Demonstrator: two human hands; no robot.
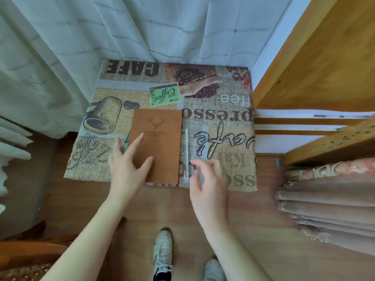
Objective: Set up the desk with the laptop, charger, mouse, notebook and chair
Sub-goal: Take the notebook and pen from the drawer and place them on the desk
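A brown notebook (160, 138) with a deer-head emblem lies closed on the small desk (227, 122), which is covered by a coffee-themed cloth. A clear pen (186, 153) lies just right of the notebook, parallel to its edge. My left hand (126, 165) hovers over the notebook's lower left corner, fingers spread and holding nothing. My right hand (209, 179) is at the desk's front edge beside the pen's lower end, fingers loosely curled and blurred; it holds nothing. Part of a wooden chair (30, 252) shows at the lower left. No laptop, charger or mouse is in view.
White curtains (101, 37) hang behind and left of the desk. A wooden shelf unit (316, 63) stands on the right, with a gathered brown curtain (328, 201) below it. My feet in white sneakers (162, 254) stand on the wooden floor.
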